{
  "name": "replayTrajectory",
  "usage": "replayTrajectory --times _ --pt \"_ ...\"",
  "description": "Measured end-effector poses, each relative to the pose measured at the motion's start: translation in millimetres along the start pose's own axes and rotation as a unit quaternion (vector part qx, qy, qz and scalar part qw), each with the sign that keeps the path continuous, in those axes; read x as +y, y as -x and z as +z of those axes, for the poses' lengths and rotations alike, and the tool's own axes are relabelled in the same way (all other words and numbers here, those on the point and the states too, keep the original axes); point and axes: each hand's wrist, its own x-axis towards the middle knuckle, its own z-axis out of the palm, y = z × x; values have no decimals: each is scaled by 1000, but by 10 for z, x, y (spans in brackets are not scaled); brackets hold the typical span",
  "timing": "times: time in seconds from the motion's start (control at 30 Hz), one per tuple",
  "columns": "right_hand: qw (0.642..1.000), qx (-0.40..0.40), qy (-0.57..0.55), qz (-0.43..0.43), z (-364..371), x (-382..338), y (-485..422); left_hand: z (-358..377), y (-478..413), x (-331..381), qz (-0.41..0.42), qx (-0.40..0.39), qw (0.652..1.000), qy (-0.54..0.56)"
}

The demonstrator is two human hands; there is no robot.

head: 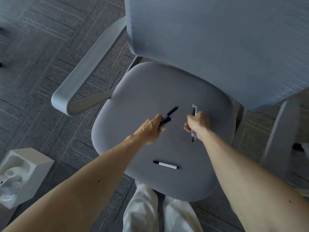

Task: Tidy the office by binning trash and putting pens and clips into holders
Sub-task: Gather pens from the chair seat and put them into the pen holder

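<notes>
Both my hands are over the grey seat [142,91] of an office chair. My left hand [150,129] grips a few black pens [169,114] whose ends stick out up and to the right. In my right hand [198,123] I hold a few pens with clear and white barrels [194,109], their dark tips pointing down towards me. A white marker with a black cap [165,164] lies flat on the seat near its front edge, between my two forearms and apart from both hands.
The chair's mesh backrest [217,39] rises behind the seat and its left armrest [88,67] juts out to the left. A white bin lined with a white bag [21,173] stands on the grey carpet at lower left. My legs in white trousers [150,211] are below the seat.
</notes>
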Motion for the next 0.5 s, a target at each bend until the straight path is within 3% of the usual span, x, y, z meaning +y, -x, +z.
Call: replayTrajectory --times 0.17,0.3,0.4,0.5 --pt "999 2 54 -2 -124 134 27 264 372 -38 29 -88 996 -8" --pt "999 0 48 11 -123 278 -22 681 664 -122 93 -200 957 -189" --pt "999 -4 43 21 -113 342 -78 845 657 -267 127 -178 933 -286" --pt "999 -13 30 19 -111 385 -82 852 597 -311 141 -153 937 -281"
